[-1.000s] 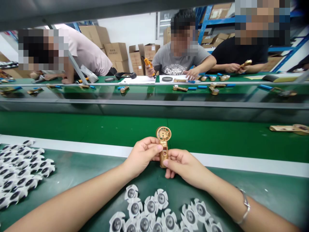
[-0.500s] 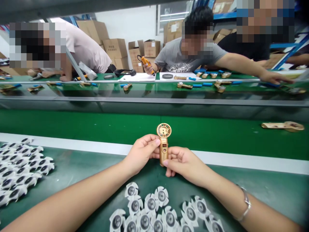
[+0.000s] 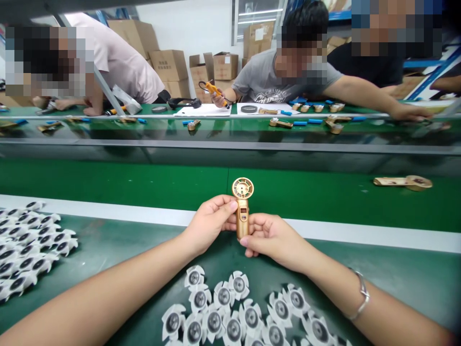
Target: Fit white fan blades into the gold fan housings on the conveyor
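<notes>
A gold handheld fan casing point(image 3: 242, 211) stands upright between my hands, its round spoked head on top and its handle below. My left hand point(image 3: 215, 222) pinches the upper handle from the left, just under the head. On the other side my right hand point(image 3: 268, 234) grips the lower end of the handle between thumb and fingers. No blades show inside the round head. Below my hands, on the green bench, lie several white fan blade wheels point(image 3: 223, 294) with dark round hubs.
More white blade wheels point(image 3: 25, 240) are spread at the left. Another gold casing point(image 3: 403, 182) lies on the green belt point(image 3: 162, 185) at right. Across the line, people sit by gold parts with blue cylinders; one person's hand point(image 3: 218, 99) holds an orange tool point(image 3: 213, 88).
The casing stays in both hands and appears slightly higher in the view. The gold casing on the belt has shifted left. The person opposite still reaches to the right.
</notes>
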Available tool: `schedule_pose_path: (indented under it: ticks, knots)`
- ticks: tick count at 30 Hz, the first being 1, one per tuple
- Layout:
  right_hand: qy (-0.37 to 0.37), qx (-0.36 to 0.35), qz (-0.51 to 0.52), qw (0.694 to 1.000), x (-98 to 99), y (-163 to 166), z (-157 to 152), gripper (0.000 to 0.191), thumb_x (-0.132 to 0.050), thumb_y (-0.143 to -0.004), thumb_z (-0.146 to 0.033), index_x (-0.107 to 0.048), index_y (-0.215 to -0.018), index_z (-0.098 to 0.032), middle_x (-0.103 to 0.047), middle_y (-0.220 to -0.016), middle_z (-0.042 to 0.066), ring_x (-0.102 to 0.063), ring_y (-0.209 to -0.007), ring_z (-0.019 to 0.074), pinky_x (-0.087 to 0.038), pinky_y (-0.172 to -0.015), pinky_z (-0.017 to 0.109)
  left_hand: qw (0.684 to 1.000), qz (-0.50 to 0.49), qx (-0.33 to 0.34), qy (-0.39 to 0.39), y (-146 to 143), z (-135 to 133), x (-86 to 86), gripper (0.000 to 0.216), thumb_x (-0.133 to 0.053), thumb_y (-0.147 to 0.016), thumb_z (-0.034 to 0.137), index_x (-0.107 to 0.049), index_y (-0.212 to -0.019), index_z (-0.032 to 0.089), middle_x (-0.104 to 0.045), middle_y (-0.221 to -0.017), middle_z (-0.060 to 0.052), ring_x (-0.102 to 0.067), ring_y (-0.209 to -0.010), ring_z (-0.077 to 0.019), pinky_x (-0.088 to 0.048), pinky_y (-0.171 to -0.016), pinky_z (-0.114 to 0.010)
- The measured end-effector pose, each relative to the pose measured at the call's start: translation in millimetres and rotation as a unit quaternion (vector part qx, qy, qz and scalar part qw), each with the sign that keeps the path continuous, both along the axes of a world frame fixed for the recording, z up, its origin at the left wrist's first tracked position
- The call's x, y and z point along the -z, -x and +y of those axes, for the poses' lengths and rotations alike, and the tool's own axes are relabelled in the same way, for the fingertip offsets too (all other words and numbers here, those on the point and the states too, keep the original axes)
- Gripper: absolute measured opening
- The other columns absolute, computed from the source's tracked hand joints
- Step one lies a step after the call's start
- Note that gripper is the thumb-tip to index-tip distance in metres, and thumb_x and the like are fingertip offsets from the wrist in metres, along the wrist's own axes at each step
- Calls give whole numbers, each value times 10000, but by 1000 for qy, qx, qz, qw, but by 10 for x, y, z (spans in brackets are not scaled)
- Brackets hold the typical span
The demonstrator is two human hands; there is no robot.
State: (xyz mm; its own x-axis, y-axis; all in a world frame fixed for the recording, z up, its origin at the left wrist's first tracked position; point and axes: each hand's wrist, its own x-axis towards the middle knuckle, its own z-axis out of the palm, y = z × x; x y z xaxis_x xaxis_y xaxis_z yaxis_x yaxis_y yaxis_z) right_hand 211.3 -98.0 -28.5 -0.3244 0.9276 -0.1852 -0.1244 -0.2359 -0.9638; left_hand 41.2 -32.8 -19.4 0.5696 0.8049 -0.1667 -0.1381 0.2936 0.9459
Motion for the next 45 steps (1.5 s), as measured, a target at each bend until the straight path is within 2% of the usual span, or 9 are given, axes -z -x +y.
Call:
schedule_pose_path:
  ticks: [10, 15, 20, 23, 26, 30, 36, 41, 45]
  knots:
    - [-6, 14, 1, 1000, -7, 24, -1, 360, -782, -755, -357, -553, -915, -130, -622, -737, 20, -629, -631, 145, -476, -563, 215, 1000, -11, 5, 4, 15, 12, 16, 284, -644, -865, 409, -557, -946, 151, -643, -921, -56, -632, -756, -120, -508, -648, -188]
    - [-11, 33, -9, 999, 17, 41, 13, 360, -762, -761, -368, -504, -894, -155, -626, -796, 31, -643, -686, 169, -477, -555, 217, 999, -44, 16, 9, 23, 24, 16, 270, -655, -862, 377, -561, -974, 150, -644, -940, -69, -642, -805, -151, -530, -716, -246]
    - [-38, 69, -46, 996, 89, 91, -2, 278, -710, -769, -328, -516, -888, -168, -633, -769, 29, -613, -685, 166, -475, -560, 230, 991, -108, 63, -37, 28, -17, 25, 480, -778, -751, 275, -525, -1145, 170, -616, -1107, -103, -614, -965, -195, -510, -844, -300]
    - [-55, 81, -73, 993, 128, 107, -26, 205, -668, -787, -301, -523, -858, -175, -635, -733, 22, -594, -652, 160, -462, -566, 242, 990, -113, 73, -44, 21, -46, 36, 545, -820, -690, 191, -530, -1152, 194, -620, -1073, -73, -616, -885, -167, -519, -757, -258]
    - [-55, 79, -92, 991, 135, 104, -34, 234, -699, -763, -320, -510, -780, -182, -608, -659, 2, -587, -594, 158, -452, -544, 241, 991, -105, 72, -42, 10, -44, 41, 494, -799, -719, 160, -558, -1148, 197, -641, -949, -42, -612, -808, -130, -511, -731, -232]
    - [-49, 71, -106, 991, 126, 91, -25, 333, -744, -735, -372, -470, -684, -190, -570, -575, -17, -559, -505, 141, -422, -487, 220, 991, -113, 68, -36, 16, -12, 44, 412, -764, -766, 170, -598, -1143, 179, -646, -925, -41, -614, -848, -118, -502, -804, -224]
    - [-47, 71, -90, 992, 134, 75, -20, 335, -756, -743, -390, -495, -711, -183, -579, -591, -13, -559, -502, 135, -426, -479, 209, 994, -83, 70, -4, 60, 39, 52, 372, -743, -799, 250, -610, -1139, 177, -640, -1072, -98, -632, -924, -177, -529, -800, -272]
    - [-39, 73, -46, 995, 123, 73, -16, 355, -791, -729, -383, -500, -727, -179, -585, -602, -11, -540, -501, 124, -433, -492, 211, 990, -83, 115, 14, 98, 92, 41, 341, -679, -858, 296, -610, -1179, 204, -642, -1098, -113, -643, -934, -190, -534, -825, -312]
    - [-43, 81, -52, 994, 140, 68, -13, 384, -819, -712, -383, -495, -717, -177, -567, -582, -16, -518, -498, 121, -414, -489, 214, 983, -112, 143, 19, 122, 124, 45, 356, -672, -864, 281, -599, -1205, 212, -627, -1153, -117, -640, -973, -201, -524, -867, -334]
